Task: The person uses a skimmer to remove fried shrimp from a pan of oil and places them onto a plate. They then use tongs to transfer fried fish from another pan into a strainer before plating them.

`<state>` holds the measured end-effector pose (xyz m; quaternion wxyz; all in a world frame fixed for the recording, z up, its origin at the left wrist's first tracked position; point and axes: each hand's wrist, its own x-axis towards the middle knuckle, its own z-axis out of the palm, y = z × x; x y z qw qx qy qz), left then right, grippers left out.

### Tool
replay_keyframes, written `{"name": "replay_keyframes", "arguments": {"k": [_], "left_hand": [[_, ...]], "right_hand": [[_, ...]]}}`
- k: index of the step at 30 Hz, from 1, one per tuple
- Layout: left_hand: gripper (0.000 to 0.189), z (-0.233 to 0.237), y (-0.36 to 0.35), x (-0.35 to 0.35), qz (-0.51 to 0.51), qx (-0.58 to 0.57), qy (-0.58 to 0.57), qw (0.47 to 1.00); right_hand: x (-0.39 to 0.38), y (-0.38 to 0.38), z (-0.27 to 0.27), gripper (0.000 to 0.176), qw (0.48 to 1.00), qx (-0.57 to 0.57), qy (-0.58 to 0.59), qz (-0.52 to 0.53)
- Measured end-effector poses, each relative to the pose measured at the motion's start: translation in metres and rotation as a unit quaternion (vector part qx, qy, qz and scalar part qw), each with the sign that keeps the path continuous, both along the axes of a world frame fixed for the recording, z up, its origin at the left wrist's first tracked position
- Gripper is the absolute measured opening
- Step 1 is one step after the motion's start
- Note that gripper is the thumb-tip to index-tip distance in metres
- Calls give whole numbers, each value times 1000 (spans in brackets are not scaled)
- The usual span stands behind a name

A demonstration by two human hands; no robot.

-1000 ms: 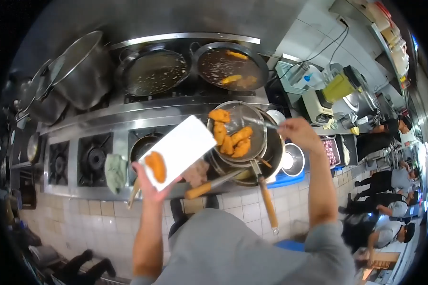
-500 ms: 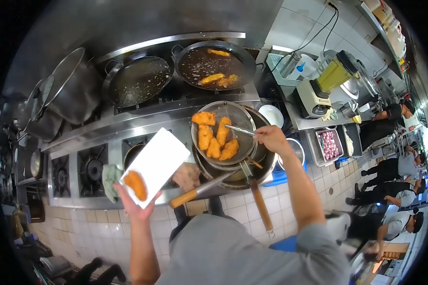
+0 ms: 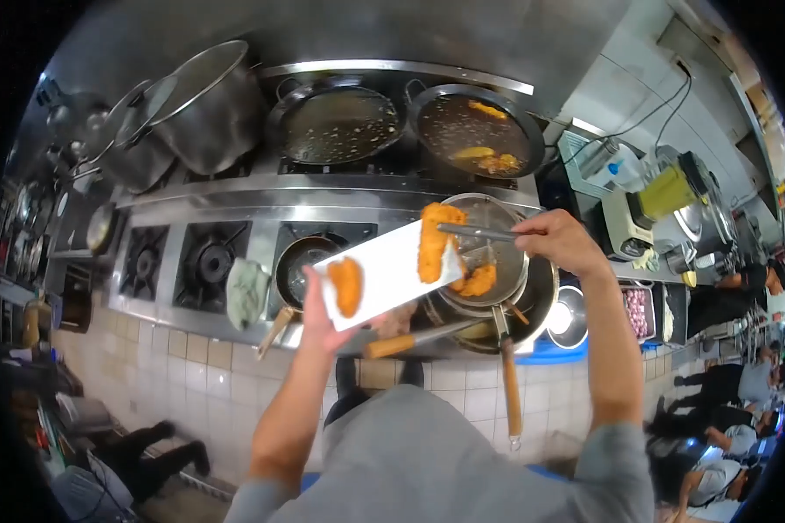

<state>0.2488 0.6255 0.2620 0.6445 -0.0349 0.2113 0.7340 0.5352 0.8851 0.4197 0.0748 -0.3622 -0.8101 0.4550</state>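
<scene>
My left hand (image 3: 320,318) grips one end of a white rectangular plate (image 3: 379,272), tilted upward to the right. A golden battered fried piece (image 3: 346,286) lies on the plate by my thumb. My right hand (image 3: 564,244) is closed on metal tongs (image 3: 488,233). Their tips are at another fried piece (image 3: 438,244), over the plate's far right end. Below the tongs, a wood-handled strainer (image 3: 516,253) rests over a large pan (image 3: 542,301), with more fried food (image 3: 478,280) in it, partly hidden by the plate and tongs.
Behind are a wok of oil with frying pieces (image 3: 488,131), a second wok (image 3: 340,126) and tall pots (image 3: 214,122). A small pan (image 3: 301,261), a green cloth (image 3: 248,292) and burners (image 3: 211,261) are at left. A blender (image 3: 663,200) stands at right; several people are beyond.
The tongs have moved from the strainer to the plate's right end with a fried piece. The plate has moved right toward the strainer and turned flatter. The camera view has shifted.
</scene>
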Motion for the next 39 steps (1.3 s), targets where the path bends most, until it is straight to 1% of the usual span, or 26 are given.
{"name": "replay_keyframes", "arguments": {"k": [1,3,4,6,7,11,14,15,17,19,21,22,23,24,25,26,28,29,31,35,38,39], "left_hand": [[94,2,6,1,-14,-2,-31,999],[93,6,12,3,-17,17,-46,999],[92,8,14,4,-20,34,-59,997],[92,7,13,2,-20,53,-74,996],[92,4,12,0,-19,67,-71,995],[92,-5,4,-7,-6,98,-60,993],[93,-6,0,-11,2,101,-54,993],[93,-4,-1,-12,9,88,-52,995],[94,0,-3,-14,20,62,-47,997],[94,1,-9,-20,20,63,-37,997],[94,1,-9,-18,19,68,-21,997],[94,5,-10,-15,-1,71,-29,997],[92,16,-14,-14,24,41,-3,999],[90,19,-18,-16,53,10,27,998],[90,14,-21,-20,44,10,24,999],[88,8,-27,-25,47,22,45,998],[85,5,-33,-27,46,31,69,996],[84,8,-36,-26,72,-7,76,995],[82,14,-37,-24,122,-81,94,985],[81,19,-37,-23,112,-64,88,988],[81,23,-31,-21,105,-34,77,991],[81,24,-31,-20,108,-18,68,992]], "right_hand": [[-18,-8,5,29,1000,0,0,4],[-56,-25,11,30,997,-6,-31,70],[-69,-28,7,30,997,-5,-34,70],[-91,-31,-5,31,991,-3,-46,127],[-99,-35,-6,31,990,-4,-48,131],[-122,-42,-6,32,980,41,-66,181],[-127,-39,-3,30,962,134,-98,215],[-125,-40,2,30,963,135,-99,213],[-113,-40,24,30,970,130,-97,181],[-91,-35,29,29,975,129,-102,152],[-37,-28,16,29,987,145,-37,56],[-5,-27,8,28,988,155,-5,6],[27,-27,-2,28,987,157,-12,-10],[58,-27,-16,26,993,75,-56,-66],[84,-29,-30,24,988,-10,-97,-119],[105,-32,-49,24,987,-11,-99,-125],[134,-37,-78,24,975,-55,-160,-142],[133,-41,-80,24,975,-60,-157,-148],[114,-51,-83,24,952,-115,-189,-212],[106,-40,-131,24,956,-150,-138,-212],[106,-39,-149,23,972,-62,-46,-222],[111,-39,-142,22,968,-70,-28,-241]]}}
